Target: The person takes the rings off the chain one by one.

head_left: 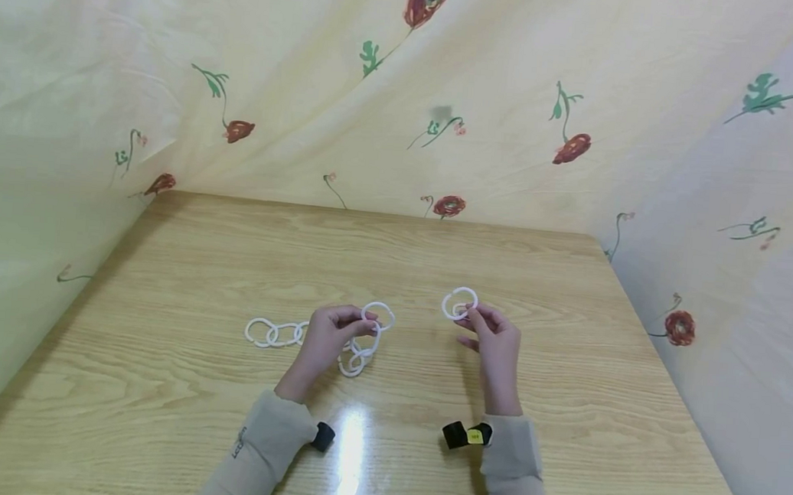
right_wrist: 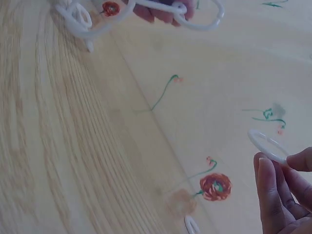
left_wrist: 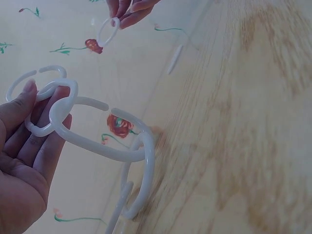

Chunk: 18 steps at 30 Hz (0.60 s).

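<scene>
My left hand [head_left: 328,338] pinches a link near the end of a chain of white plastic rings [left_wrist: 100,150]. One gapped end ring [head_left: 379,304] stands up past the fingertips, and the links below it hang down to the wooden table. More of the chain [head_left: 249,330] lies on the table left of the hand, partly hidden behind it. To the right, my right hand [head_left: 497,350] holds a single loose white ring [right_wrist: 265,146] between thumb and fingers, raised above the table and apart from the chain. Another white ring [right_wrist: 191,225] lies on the table beyond that hand.
The wooden table [head_left: 606,415] reaches back to a pale curtain [head_left: 295,118] with red flowers, which also hangs along both sides. Each wrist wears a strapped black device [head_left: 455,435] above the table.
</scene>
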Motion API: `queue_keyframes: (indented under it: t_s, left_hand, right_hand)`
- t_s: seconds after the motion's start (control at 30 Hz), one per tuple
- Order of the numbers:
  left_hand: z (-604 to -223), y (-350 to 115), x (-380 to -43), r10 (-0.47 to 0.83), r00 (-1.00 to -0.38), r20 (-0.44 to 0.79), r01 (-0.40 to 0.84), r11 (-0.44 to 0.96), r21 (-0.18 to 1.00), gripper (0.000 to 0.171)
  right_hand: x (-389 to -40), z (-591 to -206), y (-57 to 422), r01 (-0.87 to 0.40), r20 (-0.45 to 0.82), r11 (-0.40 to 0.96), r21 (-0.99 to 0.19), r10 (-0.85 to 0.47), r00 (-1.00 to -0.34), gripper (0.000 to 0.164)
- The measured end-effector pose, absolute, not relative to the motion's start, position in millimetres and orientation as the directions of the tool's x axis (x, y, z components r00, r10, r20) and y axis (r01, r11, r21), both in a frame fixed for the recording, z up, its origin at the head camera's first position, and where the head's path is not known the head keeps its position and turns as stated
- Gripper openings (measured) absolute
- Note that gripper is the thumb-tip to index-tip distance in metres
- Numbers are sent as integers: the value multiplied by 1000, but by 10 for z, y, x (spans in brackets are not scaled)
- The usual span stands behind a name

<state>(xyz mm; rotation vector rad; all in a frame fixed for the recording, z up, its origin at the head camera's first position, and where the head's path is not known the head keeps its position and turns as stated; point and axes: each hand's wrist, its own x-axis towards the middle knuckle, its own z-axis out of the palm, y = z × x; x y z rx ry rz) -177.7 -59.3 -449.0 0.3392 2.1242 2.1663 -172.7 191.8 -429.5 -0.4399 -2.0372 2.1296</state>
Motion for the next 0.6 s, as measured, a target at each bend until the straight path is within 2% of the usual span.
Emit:
queue_keyframes:
  t_s: [0.6]
  left_hand:
    - [-4463, -598, -1751, 207, -972, 112, 107, -34, 994, 16]
  right_hand:
    - [-1777, -4327, 2111, 124, -132, -45, -991, 393, -910, 33]
